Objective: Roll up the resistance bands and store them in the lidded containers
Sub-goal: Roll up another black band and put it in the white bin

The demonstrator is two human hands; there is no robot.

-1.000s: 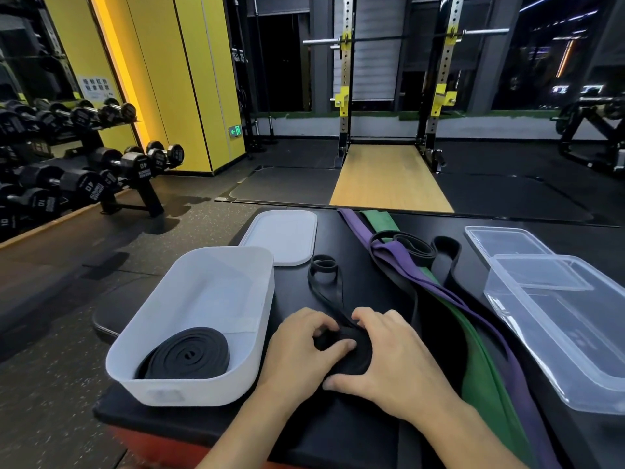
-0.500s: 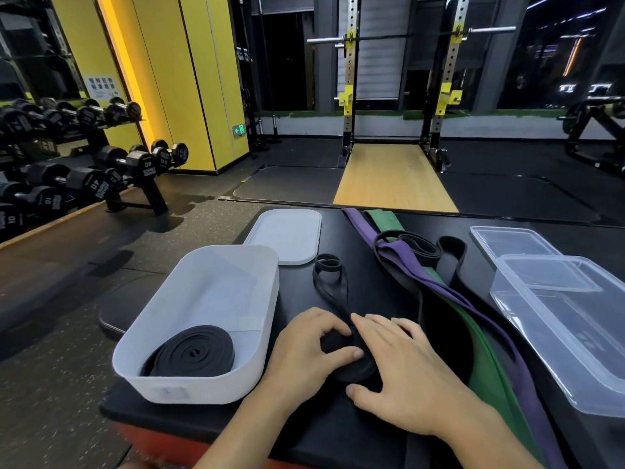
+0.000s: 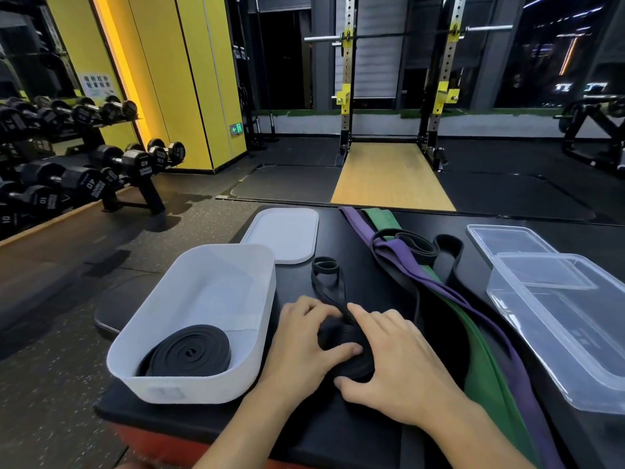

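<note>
Gym bench (image 3: 345,431), frame centre: left hand (image 3: 301,343), right hand (image 3: 399,363) pinch black band roll (image 3: 341,346); keep coil tight, edges flush w/ each turn.

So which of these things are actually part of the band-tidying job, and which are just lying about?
Job: half-rolled black band under left hand and right hand, rolled black band, white tub, white lid, purple band, green band, clear container, clear lid.
Lying about: dumbbells, squat rack, barbell.
</note>
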